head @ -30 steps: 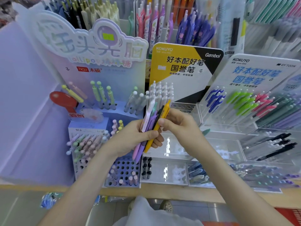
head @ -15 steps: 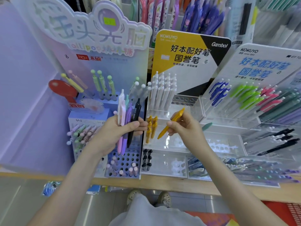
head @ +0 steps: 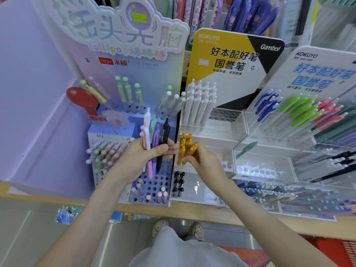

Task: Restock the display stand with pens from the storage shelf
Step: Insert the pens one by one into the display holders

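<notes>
Yellow pen (head: pixel 193 148) is pinched by the right hand (head: pixel 205 160) for slotting; unplaced pens (head: pixel 152 132) are gripped by the left hand (head: pixel 140 160).

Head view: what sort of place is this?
Probably a stationery shop's pen section: a clear display stand under a yellow Kokuyo header card holds white pens and orange pens sorted by colour, and patterned pens fill the shelf behind.

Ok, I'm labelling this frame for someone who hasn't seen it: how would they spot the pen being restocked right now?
Find the yellow-and-black KOKUYO board; below its row of white pens stands a small cluster of yellow pens. The one meant is the yellow pen at that cluster's right edge. Unlike its neighbours it is tilted and pinched by the fingers of the right hand.
</notes>
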A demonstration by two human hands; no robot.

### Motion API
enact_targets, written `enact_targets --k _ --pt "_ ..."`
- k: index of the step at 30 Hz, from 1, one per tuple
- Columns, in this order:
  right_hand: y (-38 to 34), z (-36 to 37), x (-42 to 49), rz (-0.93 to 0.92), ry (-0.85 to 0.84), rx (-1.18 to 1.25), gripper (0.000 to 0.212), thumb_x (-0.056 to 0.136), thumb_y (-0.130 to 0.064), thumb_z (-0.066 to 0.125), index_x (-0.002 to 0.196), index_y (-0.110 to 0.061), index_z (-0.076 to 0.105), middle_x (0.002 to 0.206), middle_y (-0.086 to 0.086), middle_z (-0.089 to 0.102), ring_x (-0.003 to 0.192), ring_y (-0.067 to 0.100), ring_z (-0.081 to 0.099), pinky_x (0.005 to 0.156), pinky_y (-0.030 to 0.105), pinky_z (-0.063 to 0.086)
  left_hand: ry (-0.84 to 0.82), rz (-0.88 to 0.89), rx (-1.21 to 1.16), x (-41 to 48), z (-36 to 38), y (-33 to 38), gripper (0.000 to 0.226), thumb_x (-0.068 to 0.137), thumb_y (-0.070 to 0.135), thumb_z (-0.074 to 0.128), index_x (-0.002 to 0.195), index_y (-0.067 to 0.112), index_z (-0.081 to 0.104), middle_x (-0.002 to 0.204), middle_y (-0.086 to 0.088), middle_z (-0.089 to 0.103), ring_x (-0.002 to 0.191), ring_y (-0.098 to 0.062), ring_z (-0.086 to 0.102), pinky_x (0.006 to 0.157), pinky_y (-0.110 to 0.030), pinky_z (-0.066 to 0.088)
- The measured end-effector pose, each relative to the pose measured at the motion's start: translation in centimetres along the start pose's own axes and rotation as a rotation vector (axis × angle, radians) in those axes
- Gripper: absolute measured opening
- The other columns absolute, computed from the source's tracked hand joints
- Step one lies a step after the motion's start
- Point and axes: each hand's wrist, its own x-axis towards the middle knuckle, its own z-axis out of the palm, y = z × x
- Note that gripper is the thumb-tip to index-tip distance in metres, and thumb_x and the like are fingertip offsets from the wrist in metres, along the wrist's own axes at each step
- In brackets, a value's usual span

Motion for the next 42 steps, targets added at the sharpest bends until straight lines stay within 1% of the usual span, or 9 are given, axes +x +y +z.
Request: enact_targets --k 5,10,15,22,26,28,33,38,42 --pt "0.3 0.1 0.1 -0.018 0.017 -0.086 0.026 0.088 -0.029 0.065 0.089 -0.012 0.046 0.065 -0.015 0.045 0.063 0.018 0.046 0.054 0.028 0.032 -0.001 -0.025 0.006 0.0 0.1 -0.3 0.022 0.076 0.009 0.059 0.095 0.001 0.065 0.09 -0.011 0.075 0.088 -0.024 0.072 0.076 -0.027 0.058" --pt "0.8 -0.4 -0.4 -0.081 -0.02 -0.046 0.023 0.089 -0.021 0.065 0.095 -0.002 0.053 0.084 0.003 0.064 0.072 0.022 0.058 0.067 0.038 0.048 -0.022 -0.035 -0.006 0.1 0.4 -0.4 0.023 0.075 0.009 0.059 0.095 0.001 0.065 0.09 -0.012 0.075 0.087 -0.024 0.072 0.075 -0.026 0.058" --pt "0.0 0.2 -0.6 -0.062 0.072 -0.095 0.024 0.086 -0.025 0.068 0.088 -0.006 0.053 0.082 0.007 0.065 0.068 0.02 0.054 0.06 0.033 0.042 -0.033 -0.024 0.017 0.3 0.7 -0.4 0.023 0.075 0.011 0.06 0.096 0.002 0.066 0.091 -0.012 0.075 0.089 -0.024 0.072 0.075 -0.026 0.058" --pt "-0.1 0.6 -0.6 0.039 0.026 -0.084 0.029 0.087 -0.033 0.065 0.1 -0.01 0.054 0.09 0.003 0.062 0.077 0.019 0.054 0.067 0.032 0.044 -0.063 -0.029 0.048 -0.1 0.6 -0.6 0.025 0.075 0.011 0.061 0.097 0.001 0.065 0.091 -0.013 0.075 0.09 -0.024 0.072 0.075 -0.025 0.057" --pt "-2.1 -2.0 -2.1 0.027 0.134 0.225 0.026 0.085 -0.031 0.067 0.105 -0.028 0.052 0.085 -0.005 0.058 0.075 0.012 0.054 0.068 0.024 0.045 -0.11 -0.06 0.066 -0.6 0.5 -1.0 0.023 0.076 0.01 0.061 0.097 0.002 0.065 0.092 -0.013 0.074 0.091 -0.025 0.072 0.076 -0.026 0.057" --pt "-3.7 -3.1 -2.4 -0.021 0.081 0.371 0.025 0.086 -0.024 0.068 0.105 -0.033 0.054 0.086 -0.008 0.062 0.076 0.011 0.057 0.071 0.023 0.046 -0.148 -0.093 0.107 -0.8 0.8 -1.2 0.025 0.075 0.012 0.062 0.099 0.006 0.065 0.094 -0.01 0.075 0.092 -0.025 0.072 0.077 -0.027 0.057" --pt "-4.9 -3.8 -2.2 -0.021 -0.034 0.471 0.007 0.09 -0.013 0.06 0.091 -0.02 0.062 0.082 0.008 0.065 0.076 0.022 0.057 0.075 0.037 0.047 -0.24 -0.127 0.199 -0.9 1.9 -1.8 0.024 0.078 0.014 0.065 0.102 0.009 0.065 0.094 -0.005 0.075 0.094 -0.021 0.071 0.079 -0.027 0.056" --pt "-3.2 -5.2 -3.6 0.057 0.143 0.785 0.009 0.099 -0.005 0.042 0.091 -0.009 0.043 0.085 0.017 0.067 0.057 0.022 0.055 0.054 0.027 0.047 -0.141 -0.085 0.192 -0.8 0.6 -1.6 0.019 0.076 0.015 0.064 0.094 0.009 0.069 0.094 -0.007 0.075 0.092 -0.02 0.071 0.076 -0.024 0.057" --pt "-0.4 -5.8 -5.0 0.151 0.07 0.836 0.007 0.096 -0.003 0.046 0.095 -0.007 0.051 0.091 0.017 0.068 0.064 0.024 0.062 0.061 0.028 0.052 -0.101 -0.07 0.146 -1.2 -0.4 -1.5 0.022 0.078 0.012 0.06 0.097 0.003 0.066 0.096 -0.011 0.074 0.094 -0.025 0.071 0.076 -0.026 0.057"
